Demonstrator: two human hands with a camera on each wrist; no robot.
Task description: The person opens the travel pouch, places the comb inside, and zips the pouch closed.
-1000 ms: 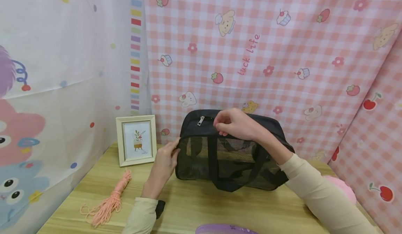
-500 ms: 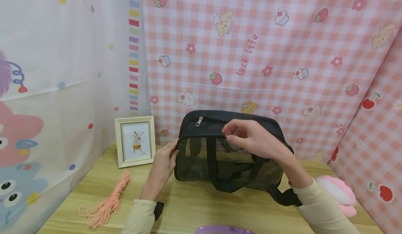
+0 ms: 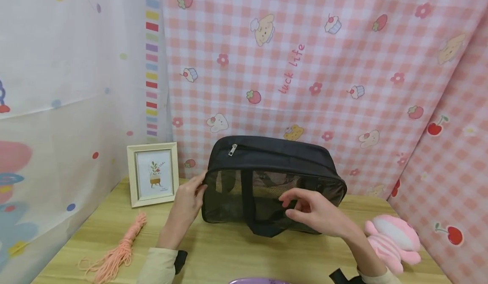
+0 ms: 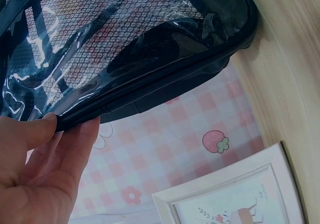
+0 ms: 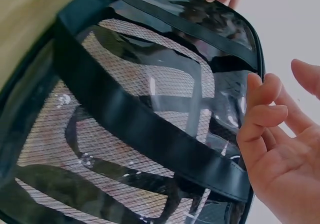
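A black bag [image 3: 228, 203] with a see-through front, a front strap handle and a metal zipper pull [image 3: 232, 149] on top stands upright on the table. My left hand [image 3: 186, 203] pinches its left edge; the left wrist view shows thumb and fingers [image 4: 50, 164] on the black piping. In front of the bag's right half hovers my right hand [image 3: 318, 212], fingers loosely bent and holding nothing. From the right wrist view, the right hand [image 5: 285, 139] is beside the bag's dark strap [image 5: 120, 114]; whether it touches the bag I cannot tell.
A cream picture frame [image 3: 174, 169] stands left of the bag, with a pink yarn bundle [image 3: 123, 250] in front of it. A pink and white plush toy [image 3: 394, 239] lies at the right. A purple object [image 3: 259, 281] shows at the front edge.
My right hand has moved from the bag's top down and to the right, in front of the clear panel. The left hand keeps its hold. The head view has shifted slightly.
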